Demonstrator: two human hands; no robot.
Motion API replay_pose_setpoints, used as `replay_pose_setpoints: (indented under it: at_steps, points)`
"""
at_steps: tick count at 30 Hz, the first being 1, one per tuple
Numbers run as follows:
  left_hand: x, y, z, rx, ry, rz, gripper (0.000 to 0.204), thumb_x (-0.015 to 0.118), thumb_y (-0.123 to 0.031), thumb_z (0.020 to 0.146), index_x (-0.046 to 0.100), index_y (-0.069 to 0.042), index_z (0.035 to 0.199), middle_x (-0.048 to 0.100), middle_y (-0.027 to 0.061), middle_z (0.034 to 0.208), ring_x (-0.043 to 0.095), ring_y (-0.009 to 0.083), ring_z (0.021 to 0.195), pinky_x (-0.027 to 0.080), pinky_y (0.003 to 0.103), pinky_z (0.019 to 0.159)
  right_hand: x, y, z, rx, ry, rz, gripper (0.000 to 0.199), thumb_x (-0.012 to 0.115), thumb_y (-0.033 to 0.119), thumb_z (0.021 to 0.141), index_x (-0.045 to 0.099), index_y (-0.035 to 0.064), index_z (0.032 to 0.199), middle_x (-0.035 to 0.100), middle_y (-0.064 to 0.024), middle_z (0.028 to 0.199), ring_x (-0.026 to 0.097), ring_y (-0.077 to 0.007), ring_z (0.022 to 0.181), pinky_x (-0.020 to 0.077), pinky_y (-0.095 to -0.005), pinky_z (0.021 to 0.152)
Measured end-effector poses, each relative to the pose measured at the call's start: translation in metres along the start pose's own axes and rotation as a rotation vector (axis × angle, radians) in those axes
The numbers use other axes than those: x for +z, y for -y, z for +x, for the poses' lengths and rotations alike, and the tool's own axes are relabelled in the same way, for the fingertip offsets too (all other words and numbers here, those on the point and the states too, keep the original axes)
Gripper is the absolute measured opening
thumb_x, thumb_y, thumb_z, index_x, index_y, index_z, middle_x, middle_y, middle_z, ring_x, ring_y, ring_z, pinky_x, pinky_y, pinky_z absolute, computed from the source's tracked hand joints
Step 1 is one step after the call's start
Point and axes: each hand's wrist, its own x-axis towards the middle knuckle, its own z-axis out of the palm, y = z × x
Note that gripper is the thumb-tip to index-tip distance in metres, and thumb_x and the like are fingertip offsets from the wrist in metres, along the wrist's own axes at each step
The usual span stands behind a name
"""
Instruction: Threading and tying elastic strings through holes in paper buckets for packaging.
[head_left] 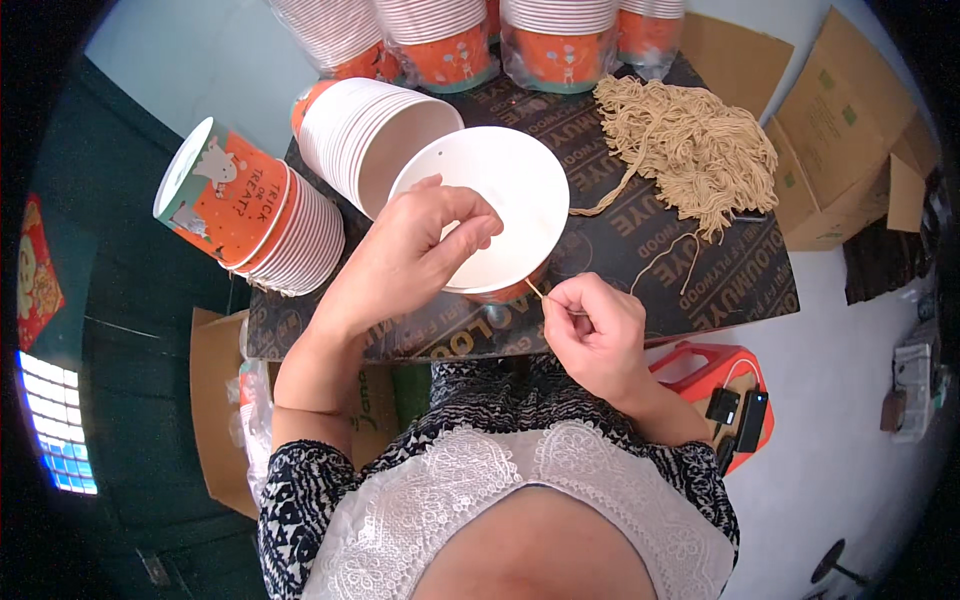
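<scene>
A white-lined paper bucket point(530, 190) with an orange outside stands upright near the table's front edge, its mouth facing up. My left hand point(415, 245) reaches over its near left rim, thumb and forefinger closed together above the opening; whether anything is between them I cannot make out. Just outside the near right rim, my right hand point(597, 325) pinches a tan cord point(535, 289) that runs to the bucket's edge. A small dark hole shows in the bucket's wall at the upper left. Loose tan cords point(690, 150) lie heaped at the right.
Nested paper buckets point(375, 135) lie tilted behind my left hand, and another orange printed stack point(245, 205) lies at the left edge. Wrapped stacks point(445, 50) line the back of the dark plywood table point(600, 250). Cardboard boxes point(840, 130) and a red stool point(705, 365) stand right.
</scene>
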Motion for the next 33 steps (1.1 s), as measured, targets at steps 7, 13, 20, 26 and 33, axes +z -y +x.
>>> replay_pose_setpoints:
  at_steps: [7,13,20,26,33]
  points:
    - [-0.001,0.002,0.003,0.028,0.050,0.025,0.016,0.063,-0.014,0.095,0.068,0.000,0.089,0.069,0.0083,0.083,0.062,0.0202,0.086,0.046,0.037,0.088,0.001,0.000,0.003,0.015,0.012,0.013,0.016,0.067,-0.008,0.076,0.056,0.0018,0.080,0.057,-0.0068,0.065,0.058,-0.0158,0.052,0.0450,-0.0287,0.049]
    - [-0.001,0.005,0.006,0.163,0.169,0.077,0.012,0.063,-0.010,0.091,0.068,-0.001,0.098,0.070,0.0118,0.095,0.063,0.0272,0.094,0.038,0.041,0.104,0.005,-0.001,0.006,0.024,0.009,0.055,0.017,0.068,-0.009,0.075,0.056,0.0015,0.080,0.057,-0.0065,0.065,0.058,-0.0147,0.052,0.0448,-0.0281,0.049]
    - [-0.005,0.014,0.022,0.294,0.405,0.120,0.018,0.065,-0.009,0.088,0.068,-0.001,0.103,0.068,0.0101,0.098,0.063,0.0293,0.098,0.039,0.042,0.104,0.009,-0.004,0.008,0.012,-0.008,0.051,0.018,0.069,-0.009,0.075,0.056,0.0019,0.080,0.056,-0.0058,0.063,0.057,-0.0139,0.051,0.0440,-0.0278,0.048]
    - [-0.004,0.012,0.028,0.225,0.519,0.075,0.012,0.066,-0.010,0.086,0.066,-0.002,0.096,0.068,0.0077,0.093,0.065,0.0270,0.093,0.037,0.049,0.107,0.011,-0.006,0.009,0.011,-0.023,0.052,0.018,0.071,-0.007,0.077,0.056,0.0023,0.081,0.056,-0.0066,0.064,0.056,-0.0145,0.051,0.0435,-0.0287,0.048]
    - [-0.009,0.000,0.015,-0.046,0.340,-0.057,0.007,0.065,-0.007,0.088,0.064,-0.001,0.086,0.065,0.0063,0.081,0.062,0.0161,0.081,0.048,0.035,0.085,-0.023,0.018,0.016,-0.025,0.207,-0.156,0.017,0.075,0.005,0.078,0.059,0.0040,0.081,0.060,-0.0097,0.073,0.062,-0.0294,0.064,0.0480,-0.0379,0.057]
